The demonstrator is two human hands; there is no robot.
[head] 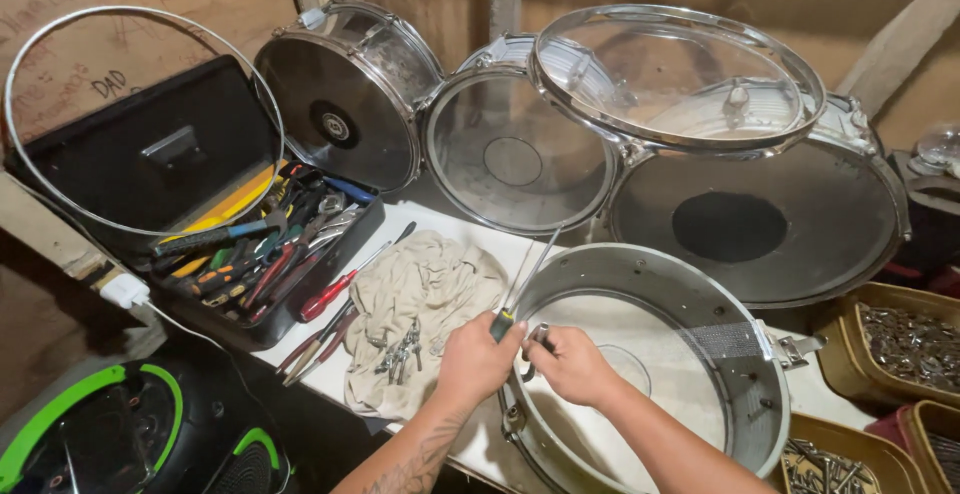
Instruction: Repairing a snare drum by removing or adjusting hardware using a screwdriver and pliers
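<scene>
Head view: left hand (478,356) fingers grip a screwdriver (522,282); right hand (572,362) fingers pinch a small metal fitting (537,335) at the drum (700,304) rim. The blade could slip off and gouge the shell just beyond the fingers.

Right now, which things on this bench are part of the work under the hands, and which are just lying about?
In hand:
- snare drum shell, lying flat
- screwdriver, gripped by left hand
- small metal fitting at the shell's rim, under right hand

Lying about:
- open toolbox of tools
- beige rag with loose metal parts
- drums leaning behind
- loose hoop
- trays of hardware
</scene>
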